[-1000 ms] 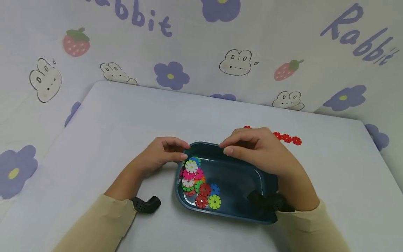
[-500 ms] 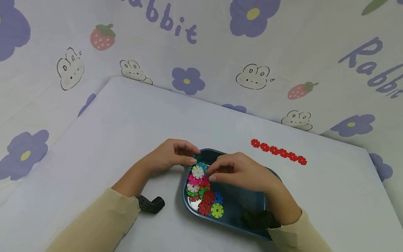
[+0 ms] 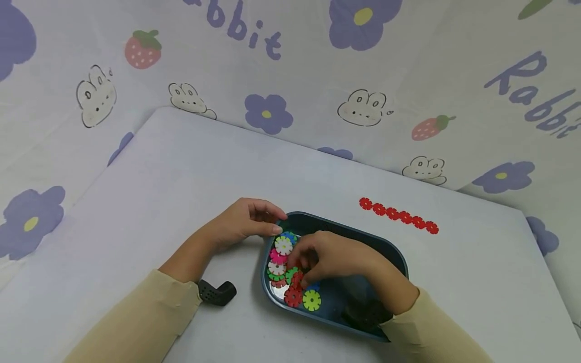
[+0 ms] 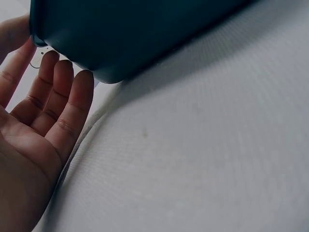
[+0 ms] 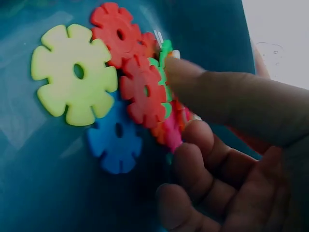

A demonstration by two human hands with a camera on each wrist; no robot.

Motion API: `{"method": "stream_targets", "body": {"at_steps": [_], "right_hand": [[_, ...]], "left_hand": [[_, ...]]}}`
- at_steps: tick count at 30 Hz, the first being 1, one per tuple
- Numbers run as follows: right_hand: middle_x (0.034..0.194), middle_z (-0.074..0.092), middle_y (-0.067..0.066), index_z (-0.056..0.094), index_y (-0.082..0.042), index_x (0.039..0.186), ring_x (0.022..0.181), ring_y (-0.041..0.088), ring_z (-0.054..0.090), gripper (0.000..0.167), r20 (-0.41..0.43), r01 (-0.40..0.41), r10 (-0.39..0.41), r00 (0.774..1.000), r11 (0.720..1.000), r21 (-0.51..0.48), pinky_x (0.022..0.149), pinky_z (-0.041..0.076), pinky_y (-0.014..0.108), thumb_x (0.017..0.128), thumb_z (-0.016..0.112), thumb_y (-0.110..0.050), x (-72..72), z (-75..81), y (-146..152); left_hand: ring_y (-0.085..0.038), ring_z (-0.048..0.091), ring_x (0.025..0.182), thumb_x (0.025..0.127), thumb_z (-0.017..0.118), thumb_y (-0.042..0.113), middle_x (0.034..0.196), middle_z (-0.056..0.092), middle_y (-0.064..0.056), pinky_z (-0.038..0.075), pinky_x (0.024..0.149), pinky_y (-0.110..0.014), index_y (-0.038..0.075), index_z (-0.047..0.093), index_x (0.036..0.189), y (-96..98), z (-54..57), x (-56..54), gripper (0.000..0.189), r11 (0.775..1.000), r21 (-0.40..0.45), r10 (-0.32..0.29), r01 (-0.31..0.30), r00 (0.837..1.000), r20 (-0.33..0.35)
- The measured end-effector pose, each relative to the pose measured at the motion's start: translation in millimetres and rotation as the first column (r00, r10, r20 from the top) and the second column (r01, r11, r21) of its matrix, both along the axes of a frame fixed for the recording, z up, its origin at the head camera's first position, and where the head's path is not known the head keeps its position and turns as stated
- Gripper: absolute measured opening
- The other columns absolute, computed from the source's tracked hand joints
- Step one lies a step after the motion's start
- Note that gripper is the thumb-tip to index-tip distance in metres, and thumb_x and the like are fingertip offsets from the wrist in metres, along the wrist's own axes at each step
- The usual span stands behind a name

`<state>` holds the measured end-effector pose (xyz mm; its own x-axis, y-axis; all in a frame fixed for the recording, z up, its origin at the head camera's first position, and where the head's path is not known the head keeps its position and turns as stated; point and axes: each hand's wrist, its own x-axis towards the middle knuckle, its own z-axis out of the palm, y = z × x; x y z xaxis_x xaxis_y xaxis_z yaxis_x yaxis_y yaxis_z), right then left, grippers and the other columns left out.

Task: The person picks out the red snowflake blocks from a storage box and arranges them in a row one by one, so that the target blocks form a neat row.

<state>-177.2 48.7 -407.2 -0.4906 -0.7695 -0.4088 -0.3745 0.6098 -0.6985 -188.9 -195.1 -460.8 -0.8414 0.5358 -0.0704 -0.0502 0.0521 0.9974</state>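
A dark teal tray (image 3: 358, 233) holds several notched, flower-shaped plastic discs heaped at its left end. My left hand (image 3: 245, 222) holds the tray's far left corner, thumb and forefinger at the rim; in the left wrist view its other fingers lie beside the outer wall. My right hand (image 3: 338, 254) is inside the tray over the pile, fingers bent, with no disc clearly held. In the right wrist view the thumb (image 5: 207, 89) is beside a red disc (image 5: 142, 92). A yellow-green disc (image 5: 72, 75) and a blue disc (image 5: 116, 140) lie close by.
A straight row of several red discs (image 3: 399, 216) lies on the white table (image 3: 218, 161) beyond the tray. Behind the table hangs a cloth (image 3: 308, 65) printed with rabbits, flowers and strawberries. A black wrist camera (image 3: 218, 293) sits at the left cuff.
My right hand has moved from the tray's far rim down and left into the disc pile, uncovering the red row. The left hand stays at the corner. The head view has shifted.
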Motion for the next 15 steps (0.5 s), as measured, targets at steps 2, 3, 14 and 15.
{"method": "stream_targets", "body": {"at_steps": [2, 3, 14, 15], "right_hand": [[0.088, 0.062, -0.004, 0.072, -0.022, 0.105, 0.079, 0.014, 0.055, 0.027, 0.007, -0.012, 0.012, 1.0, 1.0, 0.029, 0.066, 0.051, 0.026, 0.08, 0.082, -0.018, 0.0, -2.1, -0.5], [0.087, 0.062, -0.004, 0.072, -0.022, 0.105, 0.079, 0.013, 0.055, 0.027, 0.01, -0.019, 0.018, 1.0, 0.999, 0.04, 0.066, 0.051, 0.026, 0.08, 0.082, -0.018, 0.0, -3.0, -0.9], [0.08, 0.063, -0.007, 0.067, -0.024, 0.089, 0.072, 0.011, 0.054, 0.019, 0.001, -0.016, 0.016, 1.0, 0.997, 0.081, 0.063, 0.05, 0.026, 0.08, 0.083, -0.018, 0.4, -8.3, -4.4], [0.081, 0.063, -0.007, 0.067, -0.024, 0.087, 0.072, 0.011, 0.055, 0.017, 0.012, -0.012, 0.011, 1.0, 0.997, 0.074, 0.064, 0.051, 0.026, 0.08, 0.082, -0.019, 0.3, -8.4, -4.5]], "left_hand": [[-0.023, 0.062, 0.094, 0.086, 0.076, 0.016, 0.109, 0.067, -0.008, 0.056, 0.08, -0.035, 0.01, 0.07, 0.115, 0.2, 0.1, -0.3, 0.03, 1.0, -0.004, 0.0, 0.0, 1.0, -0.001], [-0.023, 0.062, 0.094, 0.086, 0.076, 0.016, 0.109, 0.067, -0.008, 0.056, 0.08, -0.035, 0.01, 0.07, 0.115, 0.2, 0.2, -0.5, 0.03, 1.0, -0.006, 0.0, 0.0, 1.0, 0.001], [-0.022, 0.062, 0.093, 0.086, 0.076, 0.017, 0.107, 0.067, -0.008, 0.056, 0.079, -0.034, 0.01, 0.07, 0.115, 0.0, 0.3, -0.4, 0.031, 1.0, -0.011, 0.003, -0.003, 1.0, 0.003], [-0.022, 0.062, 0.093, 0.086, 0.076, 0.017, 0.107, 0.067, -0.008, 0.056, 0.079, -0.034, 0.01, 0.07, 0.115, 0.0, 0.1, -0.1, 0.031, 1.0, -0.009, 0.002, -0.002, 1.0, 0.002]]}}
